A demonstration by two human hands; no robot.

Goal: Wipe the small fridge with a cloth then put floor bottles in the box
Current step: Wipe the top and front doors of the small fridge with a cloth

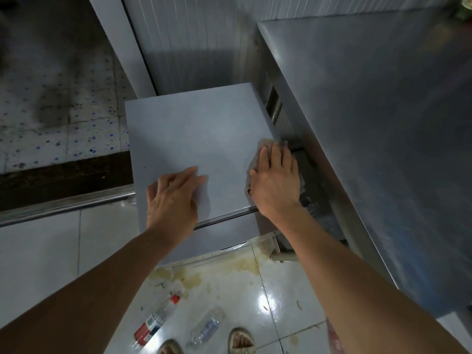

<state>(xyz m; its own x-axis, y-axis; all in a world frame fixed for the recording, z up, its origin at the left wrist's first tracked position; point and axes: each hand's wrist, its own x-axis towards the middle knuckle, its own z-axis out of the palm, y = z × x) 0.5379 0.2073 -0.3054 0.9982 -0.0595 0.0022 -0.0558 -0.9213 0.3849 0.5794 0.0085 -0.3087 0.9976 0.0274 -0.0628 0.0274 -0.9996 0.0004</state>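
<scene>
Small fridge [199, 139] sits mid-frame, a steel counter [370, 123] just right of it — two bottles [155, 320] [206, 328] lie on the floor [40, 251] at lower centre

Dim, floor tiles [265, 300] glaring, edges warped, soft

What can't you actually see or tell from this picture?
- Box: none shows in the head view.
- Cloth: mostly hidden under the right hand; only its edges show.
- Bottles on the floor: labels too small and blurred to read.
- Fridge: only the top shows clearly; its front is hidden by the steep angle and the arms.
- Left hand: rests flat on the fridge top.
</scene>
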